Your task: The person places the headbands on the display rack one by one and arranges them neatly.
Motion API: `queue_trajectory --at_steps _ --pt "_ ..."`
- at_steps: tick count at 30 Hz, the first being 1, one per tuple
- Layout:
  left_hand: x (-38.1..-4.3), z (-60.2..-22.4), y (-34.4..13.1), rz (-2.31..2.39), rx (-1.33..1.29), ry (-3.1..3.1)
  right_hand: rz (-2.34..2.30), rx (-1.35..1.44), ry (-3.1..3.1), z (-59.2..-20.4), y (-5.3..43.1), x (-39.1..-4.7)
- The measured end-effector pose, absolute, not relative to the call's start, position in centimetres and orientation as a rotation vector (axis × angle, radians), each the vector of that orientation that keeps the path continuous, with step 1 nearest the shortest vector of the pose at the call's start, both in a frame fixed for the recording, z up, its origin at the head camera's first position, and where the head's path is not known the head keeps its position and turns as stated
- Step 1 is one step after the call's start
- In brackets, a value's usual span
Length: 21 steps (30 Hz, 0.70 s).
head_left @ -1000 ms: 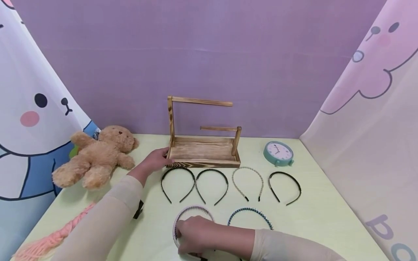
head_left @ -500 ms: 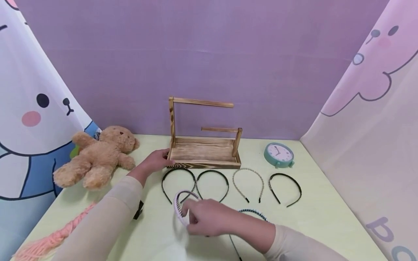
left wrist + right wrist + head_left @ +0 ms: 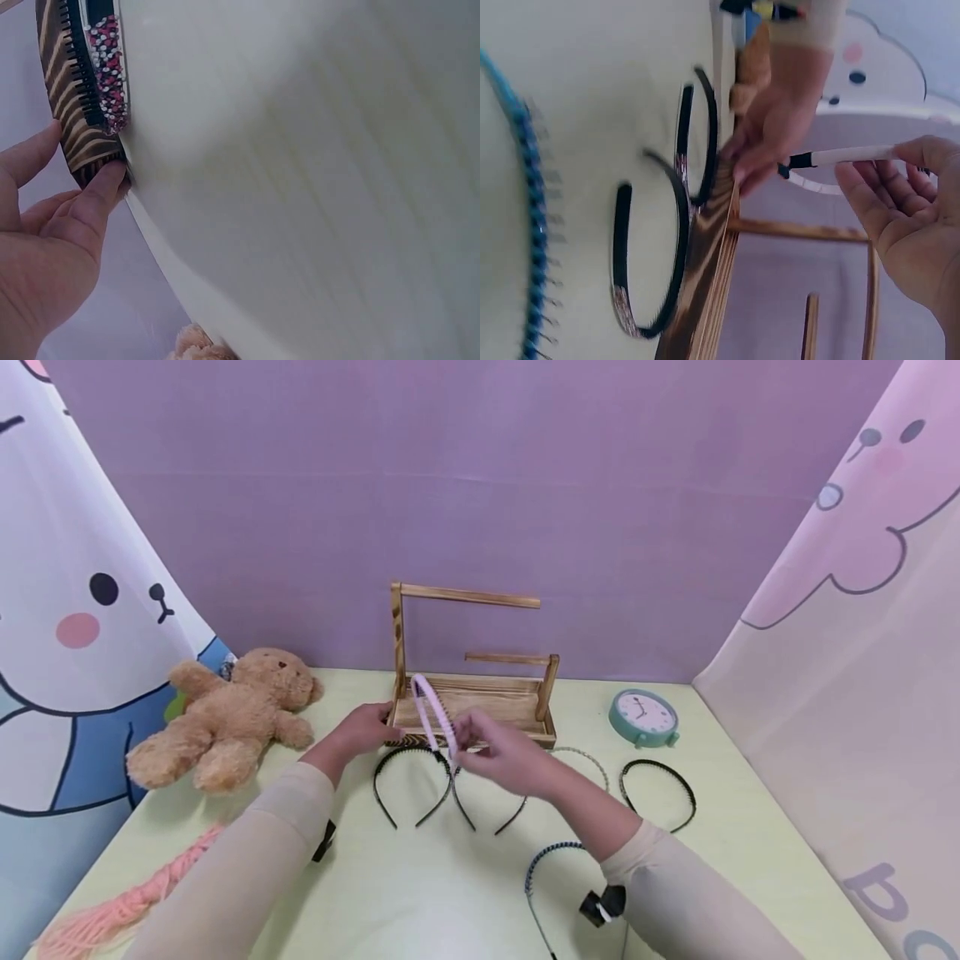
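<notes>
Headband in lilac (image 3: 441,714) is standing tilted in the right hand (image 3: 498,752), whose thumb and fingers are pinching it near one end; its arch is pointing upward at the left part of the wooden rack (image 3: 480,685), though the views are not settling whether it is over the tray or just in front of it. The left hand (image 3: 362,728) is gripping the rack by its front left corner. Two black headbands (image 3: 405,749) are lying on the surface (image 3: 420,885) just in front of the rack, the left one near the left hand. A pale beaded headband (image 3: 592,760) is lying in front of the rack's right end, partly hidden by the right forearm, and another black headband (image 3: 686,789) is resting to the rack's front right. Farther in front of the rack, a teal headband (image 3: 528,877) is lying partly behind the right arm. A round clock (image 3: 643,718) is sitting to the rack's right, a teddy bear (image 3: 225,722) is lying to its left, and pink yarn (image 3: 135,893) is trailing well to its front left. A purple backdrop (image 3: 480,468) is hanging behind the rack.
</notes>
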<state>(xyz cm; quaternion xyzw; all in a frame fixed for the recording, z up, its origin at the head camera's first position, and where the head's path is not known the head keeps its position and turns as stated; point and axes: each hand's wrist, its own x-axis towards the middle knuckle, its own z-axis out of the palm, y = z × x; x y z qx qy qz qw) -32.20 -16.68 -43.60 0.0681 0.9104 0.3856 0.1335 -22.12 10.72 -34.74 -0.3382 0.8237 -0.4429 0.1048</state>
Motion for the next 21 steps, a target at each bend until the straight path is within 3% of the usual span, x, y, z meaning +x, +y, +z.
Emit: queue_trajectory --at_steps 12,21 --pt "-32.1 -43.4 -16.2 1.11 0.199 2.679 -1.45 -0.803 2.562 -36.5 12.0 -29.0" --pt "-32.0 -43.3 -16.1 1.1 0.162 2.673 -1.539 -0.626 2.621 -38.3 14.0 -31.5"
